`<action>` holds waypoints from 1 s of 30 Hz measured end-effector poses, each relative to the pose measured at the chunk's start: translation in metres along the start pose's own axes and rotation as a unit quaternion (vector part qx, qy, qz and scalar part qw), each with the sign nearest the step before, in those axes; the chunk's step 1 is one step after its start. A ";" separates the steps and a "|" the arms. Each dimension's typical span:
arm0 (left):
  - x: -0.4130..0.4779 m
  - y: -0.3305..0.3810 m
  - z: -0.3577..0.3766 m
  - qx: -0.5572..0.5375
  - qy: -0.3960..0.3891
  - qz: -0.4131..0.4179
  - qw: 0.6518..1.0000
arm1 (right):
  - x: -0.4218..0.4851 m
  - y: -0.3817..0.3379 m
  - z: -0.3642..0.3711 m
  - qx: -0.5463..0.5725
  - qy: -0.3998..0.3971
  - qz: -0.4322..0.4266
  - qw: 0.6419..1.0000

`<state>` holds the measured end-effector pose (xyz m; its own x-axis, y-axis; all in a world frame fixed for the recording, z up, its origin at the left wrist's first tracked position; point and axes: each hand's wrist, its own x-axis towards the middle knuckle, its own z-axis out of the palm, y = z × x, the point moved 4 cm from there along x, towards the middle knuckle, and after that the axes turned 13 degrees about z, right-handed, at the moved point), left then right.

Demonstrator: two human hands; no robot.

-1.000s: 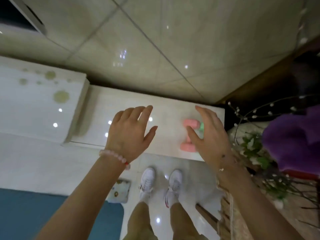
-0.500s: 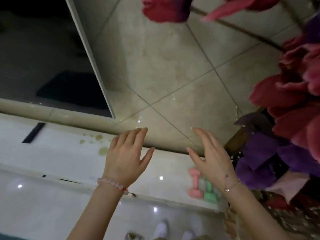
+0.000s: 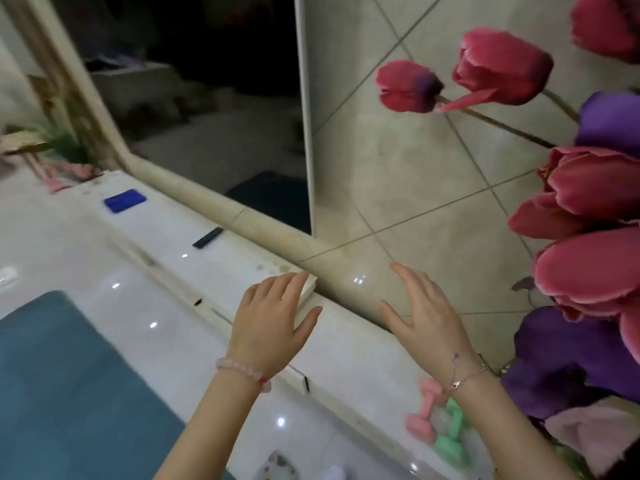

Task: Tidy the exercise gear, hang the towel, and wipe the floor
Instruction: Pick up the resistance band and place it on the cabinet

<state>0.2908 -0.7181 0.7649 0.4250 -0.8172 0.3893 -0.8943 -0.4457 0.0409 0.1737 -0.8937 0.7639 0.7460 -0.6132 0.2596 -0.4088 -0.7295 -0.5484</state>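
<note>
Fingers (image 3: 294, 284) spread, empty on left hand (image 3: 268, 323), right hand (image 3: 426, 320); dumbbells (image 3: 420, 427) apparently lower in view now.

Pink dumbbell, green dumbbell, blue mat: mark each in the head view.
pink dumbbell (image 3: 428, 407), head view, on its handle.
green dumbbell (image 3: 446, 446), head view, on its lower head.
blue mat (image 3: 69, 393), head view, on its bare middle.

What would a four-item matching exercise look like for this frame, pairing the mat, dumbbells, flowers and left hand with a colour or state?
Things:
1. mat
2. dumbbells
3. flowers
4. left hand

Colour or state:
A. red and purple
B. open, holding nothing
C. blue
D. pink and green

Pairs: 1-C, 2-D, 3-A, 4-B
</note>
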 end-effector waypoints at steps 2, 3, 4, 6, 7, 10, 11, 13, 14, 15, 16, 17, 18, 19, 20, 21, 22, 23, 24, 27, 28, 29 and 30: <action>-0.027 0.010 -0.011 0.013 -0.003 -0.030 0.999 | -0.015 -0.009 -0.001 0.011 -0.020 -0.028 0.999; -0.042 0.014 -0.018 0.019 -0.003 -0.045 0.999 | -0.023 -0.014 -0.001 0.017 -0.029 -0.043 0.999; -0.056 0.017 -0.025 0.024 -0.005 -0.059 0.998 | -0.032 -0.020 -0.002 0.023 -0.037 -0.054 0.998; -0.087 0.022 -0.040 0.033 -0.011 -0.091 0.995 | -0.049 -0.034 -0.001 0.035 -0.061 -0.074 0.995; -0.103 0.024 -0.048 0.040 -0.015 -0.110 0.993 | -0.058 -0.041 0.002 0.037 -0.075 -0.087 0.993; -0.152 0.026 -0.070 0.075 -0.015 -0.164 0.984 | -0.084 -0.062 0.011 0.037 -0.103 -0.125 0.986; -0.169 0.027 -0.078 0.085 -0.011 -0.182 0.980 | -0.092 -0.069 0.014 0.040 -0.110 -0.136 0.984; -0.201 0.028 -0.092 0.101 -0.004 -0.217 0.971 | -0.110 -0.085 0.020 0.044 -0.130 -0.152 0.979; -0.217 0.029 -0.099 0.108 -0.002 -0.234 0.966 | -0.119 -0.095 0.023 0.047 -0.140 -0.162 0.976; -0.233 0.030 -0.107 0.116 0.004 -0.248 0.962 | -0.129 -0.104 0.026 0.052 -0.147 -0.177 0.972; -0.248 0.031 -0.115 0.125 0.011 -0.260 0.957 | -0.139 -0.114 0.029 0.060 -0.154 -0.191 0.968; -0.263 0.032 -0.123 0.134 0.017 -0.272 0.953 | -0.149 -0.125 0.031 0.067 -0.162 -0.202 0.964; -0.278 0.034 -0.131 0.144 0.022 -0.284 0.948 | -0.160 -0.136 0.034 0.072 -0.171 -0.211 0.960; -0.294 0.035 -0.139 0.155 0.026 -0.296 0.942 | -0.171 -0.146 0.037 0.075 -0.181 -0.220 0.956; -0.310 0.036 -0.147 0.163 0.030 -0.308 0.937 | -0.183 -0.158 0.040 0.078 -0.191 -0.230 0.951; -0.326 0.037 -0.154 0.169 0.033 -0.319 0.932 | -0.195 -0.169 0.043 0.080 -0.199 -0.241 0.947; -0.342 0.037 -0.161 0.174 0.034 -0.331 0.927 | -0.207 -0.180 0.047 0.082 -0.204 -0.253 0.942; -0.359 0.038 -0.168 0.177 0.035 -0.341 0.922 | -0.220 -0.191 0.050 0.082 -0.205 -0.267 0.938; -0.376 0.038 -0.174 0.181 0.035 -0.352 0.918 | -0.233 -0.202 0.053 0.082 -0.207 -0.278 0.934; -0.430 0.043 -0.195 0.192 0.033 -0.391 0.899 | -0.277 -0.237 0.060 0.084 -0.231 -0.310 0.918; -0.445 0.045 -0.200 0.195 0.033 -0.401 0.894 | -0.289 -0.247 0.062 0.088 -0.236 -0.320 0.913; -0.460 0.046 -0.205 0.197 0.034 -0.409 0.890 | -0.300 -0.255 0.064 0.091 -0.238 -0.330 0.909; -0.479 0.049 -0.212 0.199 0.033 -0.421 0.884 | -0.315 -0.266 0.067 0.094 -0.241 -0.342 0.903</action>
<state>0.0141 -0.2713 0.7755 0.8956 -0.1174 0.4292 -0.1394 -0.9900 0.0202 0.0832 -0.4861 0.7751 0.9509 0.1978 0.2383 0.2976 -0.7959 -0.5272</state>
